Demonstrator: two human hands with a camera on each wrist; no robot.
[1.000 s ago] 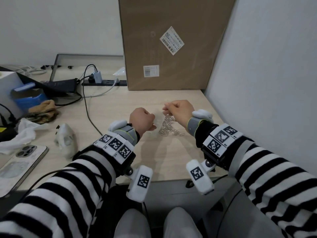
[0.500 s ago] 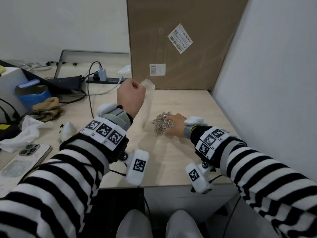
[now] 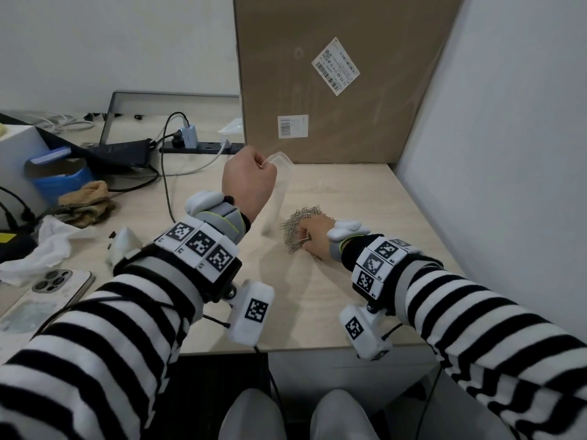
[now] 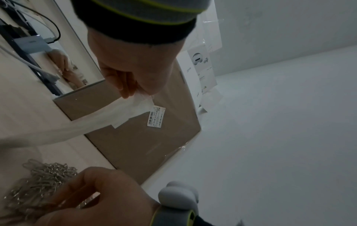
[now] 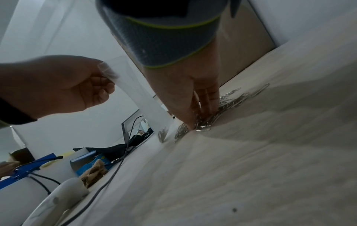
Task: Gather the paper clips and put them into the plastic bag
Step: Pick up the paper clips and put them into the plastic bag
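A heap of silver paper clips (image 3: 293, 225) lies on the light wooden table (image 3: 349, 296), right of centre. My right hand (image 3: 313, 236) rests low on the heap, its fingers (image 5: 204, 99) and thumb dug in and closed round a bunch of clips (image 5: 230, 100). My left hand (image 3: 249, 182) is raised above the table and pinches the top edge of a clear plastic bag (image 3: 279, 185). The bag hangs down, its bottom just left of the heap. The left wrist view shows the bag (image 4: 108, 117) stretching toward the clips (image 4: 38, 180) and the right hand (image 4: 100, 198).
A tall cardboard box (image 3: 333, 90) stands at the back and a white wall (image 3: 492, 154) closes the right side. On the left are cables (image 3: 165, 185), a power strip (image 3: 203, 148), a blue box (image 3: 60, 182), cloths, tissue (image 3: 47, 249) and a phone (image 3: 41, 296).
My left hand has risen from the table, lifting the bag by its top edge. My right hand has come down from above the heap onto the clips.
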